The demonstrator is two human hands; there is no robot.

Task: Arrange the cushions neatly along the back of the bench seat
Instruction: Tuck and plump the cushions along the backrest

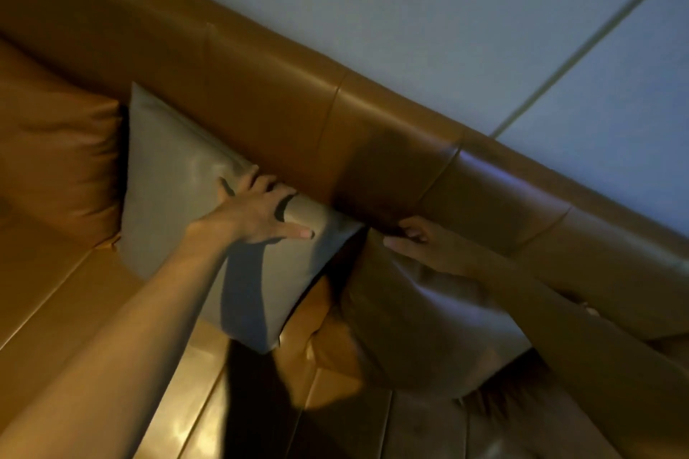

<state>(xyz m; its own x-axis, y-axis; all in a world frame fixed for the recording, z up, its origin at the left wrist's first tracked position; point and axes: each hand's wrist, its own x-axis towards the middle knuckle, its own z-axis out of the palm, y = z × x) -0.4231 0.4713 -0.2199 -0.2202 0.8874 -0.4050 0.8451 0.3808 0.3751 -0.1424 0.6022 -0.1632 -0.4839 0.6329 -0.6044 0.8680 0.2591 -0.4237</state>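
Note:
A grey leather cushion [175, 205] leans against the tan bench backrest [268, 93]. My left hand [257, 212] grips its top edge, fingers over the back and thumb across the front. To its right a dark brown cushion [421, 324] stands tilted in shadow, and my right hand [425, 240] pinches its upper corner. Left of the grey one an orange-tan cushion [56, 160] rests upright against the backrest. The grey and brown cushions nearly touch at their top corners.
The tan leather seat [93, 309] runs along the lower left, with seams. A pale wall [428, 11] with a thin vertical joint rises behind the backrest. My right forearm hides part of the bench at the far right.

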